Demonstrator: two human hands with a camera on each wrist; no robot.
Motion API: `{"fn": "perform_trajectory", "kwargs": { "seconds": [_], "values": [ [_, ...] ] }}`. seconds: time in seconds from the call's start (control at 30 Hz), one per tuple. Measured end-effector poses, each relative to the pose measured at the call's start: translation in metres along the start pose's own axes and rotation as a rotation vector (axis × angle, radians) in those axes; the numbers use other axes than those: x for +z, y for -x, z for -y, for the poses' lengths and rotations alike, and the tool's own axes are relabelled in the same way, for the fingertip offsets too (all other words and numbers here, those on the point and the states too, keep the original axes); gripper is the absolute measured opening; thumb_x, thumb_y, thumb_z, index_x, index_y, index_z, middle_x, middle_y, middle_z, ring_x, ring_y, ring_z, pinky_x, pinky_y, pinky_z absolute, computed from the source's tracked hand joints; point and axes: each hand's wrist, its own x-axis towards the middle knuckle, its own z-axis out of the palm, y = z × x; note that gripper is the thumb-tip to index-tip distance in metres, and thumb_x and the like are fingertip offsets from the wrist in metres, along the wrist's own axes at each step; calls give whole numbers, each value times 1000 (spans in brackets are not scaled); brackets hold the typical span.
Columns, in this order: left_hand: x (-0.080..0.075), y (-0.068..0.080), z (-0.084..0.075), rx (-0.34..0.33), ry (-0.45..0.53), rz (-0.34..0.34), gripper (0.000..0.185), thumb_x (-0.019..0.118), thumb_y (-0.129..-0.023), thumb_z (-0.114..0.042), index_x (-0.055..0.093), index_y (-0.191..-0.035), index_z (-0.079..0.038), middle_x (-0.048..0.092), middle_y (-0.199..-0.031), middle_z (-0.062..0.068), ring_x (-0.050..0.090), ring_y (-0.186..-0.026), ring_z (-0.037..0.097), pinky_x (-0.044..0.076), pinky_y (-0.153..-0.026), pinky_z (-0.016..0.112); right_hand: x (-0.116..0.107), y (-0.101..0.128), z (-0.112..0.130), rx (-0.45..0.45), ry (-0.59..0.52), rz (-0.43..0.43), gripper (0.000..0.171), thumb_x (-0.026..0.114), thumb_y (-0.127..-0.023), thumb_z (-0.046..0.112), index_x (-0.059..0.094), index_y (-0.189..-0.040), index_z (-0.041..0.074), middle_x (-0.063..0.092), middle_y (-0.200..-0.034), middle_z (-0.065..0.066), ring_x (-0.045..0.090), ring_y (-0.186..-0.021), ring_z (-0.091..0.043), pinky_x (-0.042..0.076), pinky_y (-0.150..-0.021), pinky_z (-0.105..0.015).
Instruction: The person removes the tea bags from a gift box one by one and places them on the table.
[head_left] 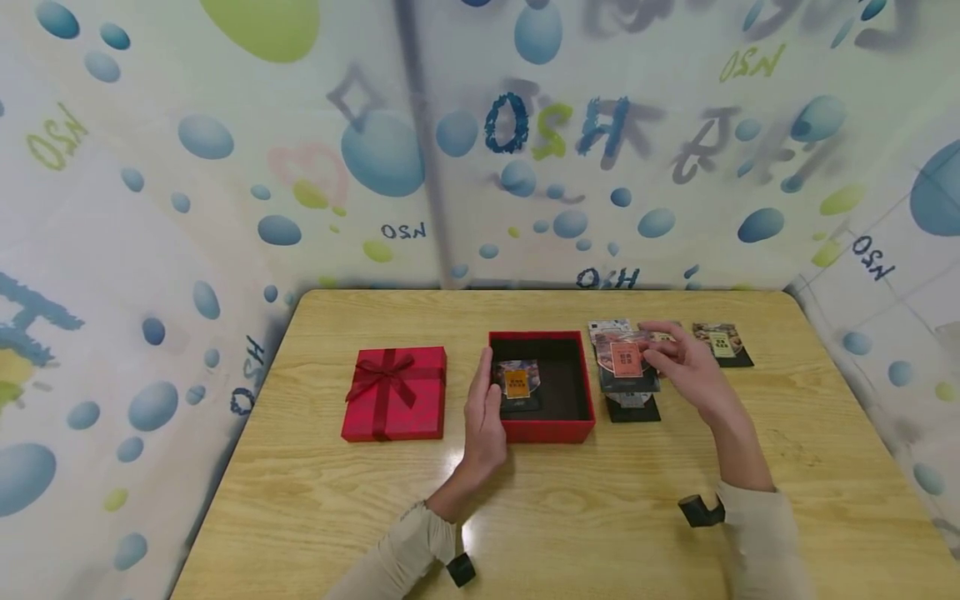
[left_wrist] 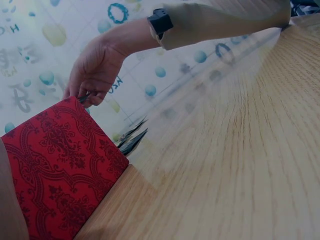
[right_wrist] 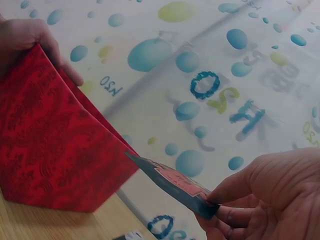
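Note:
My right hand (head_left: 686,367) pinches a dark packet with a pink label (head_left: 627,360) between thumb and fingers, just right of the open red box (head_left: 551,432). In the right wrist view that packet (right_wrist: 175,182) is tilted, its near corner under the thumb. Straight fingers of my left hand (head_left: 486,417) lie along the box's left wall. Inside the box, on its black floor, sits a packet with an orange label (head_left: 518,385). The left wrist view shows the box's patterned red side (left_wrist: 65,155).
Left of the box lies a red lid with a ribbon bow (head_left: 395,393). More packets rest on the wooden table (head_left: 570,517) to the right, among them one with a pale green label (head_left: 722,343) and a dark one (head_left: 633,408) partly beneath the held packet. A printed wall stands behind.

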Motion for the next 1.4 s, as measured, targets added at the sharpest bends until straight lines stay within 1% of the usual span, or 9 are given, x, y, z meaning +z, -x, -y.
{"fn": "perform_trajectory", "kwargs": {
  "seconds": [0.17, 0.27, 0.37, 0.5, 0.67, 0.97, 1.1, 1.3, 1.4],
  "values": [
    [0, 0, 0, -2, -3, 1, 55, 33, -111, -4, 25, -165, -3, 26, -171, 13, 22, -158, 27, 15, -125, 22, -16, 3, -12, 26, 54, -17, 50, 50, -112, 17, 38, -158, 1, 59, -138, -32, 59, -99, 1, 51, -76, -24],
    [0, 0, 0, -1, 1, -2, 54, 33, -111, -5, 25, -165, -2, 27, -171, 12, 22, -158, 27, 15, -125, 21, -27, 4, -21, 36, 100, -18, 48, 48, -112, 15, 39, -156, -1, 63, -131, -32, 57, -91, -6, 47, -70, -27],
    [0, 1, -1, -3, 5, -1, 54, 33, -112, -7, 25, -165, -2, 27, -171, 12, 23, -158, 28, 16, -125, 21, -37, 5, -30, 14, 125, -16, 45, 48, -111, 10, 41, -153, -6, 66, -120, -32, 56, -82, -12, 45, -66, -29],
    [0, 1, -1, -2, 5, -7, 54, 33, -112, -8, 26, -165, -3, 28, -171, 11, 23, -158, 28, 16, -125, 22, -45, 6, -42, 9, 117, 13, 45, 49, -110, 5, 41, -151, -10, 65, -121, -35, 60, -86, -6, 49, -67, -28],
    [0, 2, 0, 3, 4, -7, 53, 33, -112, -7, 26, -165, -2, 28, -171, 11, 23, -158, 28, 16, -125, 22, -53, 6, -52, 55, 115, 34, 45, 48, -110, 6, 40, -151, -11, 61, -129, -37, 61, -93, 4, 53, -72, -28],
    [1, 0, 0, 26, 22, -10, 54, 33, -111, -4, 26, -164, 0, 27, -171, 14, 22, -158, 32, 15, -125, 21, -62, 8, -68, 142, 160, 58, 45, 48, -110, 6, 38, -148, -14, 63, -124, -34, 61, -91, 3, 55, -75, -32],
    [1, 0, 1, 26, 24, -11, 53, 33, -112, -6, 25, -164, 0, 27, -171, 14, 22, -158, 32, 15, -125, 21, -64, 7, -74, 185, 170, 67, 43, 47, -109, 3, 35, -146, -17, 61, -124, -36, 62, -93, -3, 54, -75, -29],
    [1, 0, 1, 20, 19, -12, 53, 33, -112, -7, 26, -164, 0, 28, -170, 14, 23, -158, 31, 16, -125, 22, -66, 6, -81, 235, 184, 83, 43, 46, -109, 1, 30, -142, -21, 56, -126, -42, 65, -104, -31, 53, -77, -29],
    [1, 0, 1, 16, 14, -11, 53, 33, -111, -6, 26, -164, 0, 28, -170, 14, 23, -158, 29, 16, -125, 22, -66, 6, -82, 258, 203, 79, 46, 47, -108, 1, 28, -142, -22, 58, -118, -40, 64, -101, -37, 51, -75, -32]
  ]
}}
